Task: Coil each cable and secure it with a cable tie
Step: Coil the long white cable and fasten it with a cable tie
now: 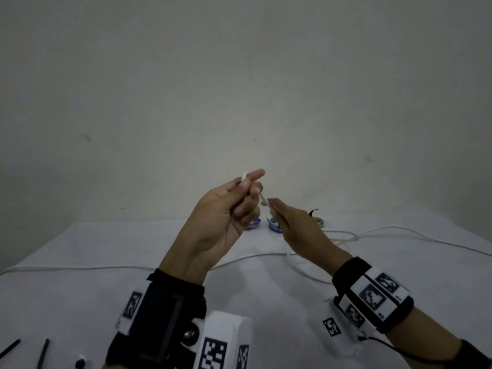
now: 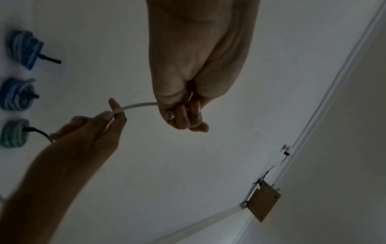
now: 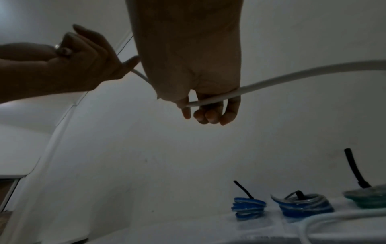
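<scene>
Loose ties: black strips lying at the near left edge of the tabletop, apart from the cables.
Left hand: raised above the tabletop, fingers curled round the end of the white cable.
White cable: a short stretch spans between the two hands; the rest trails across the tabletop toward its right edge.
Right hand: thumb and fingertips pinch the white cable just beside the left hand.
Coiled cables: two blue coils and a green coil, each with a black tie, in a row at the far edge.
</scene>
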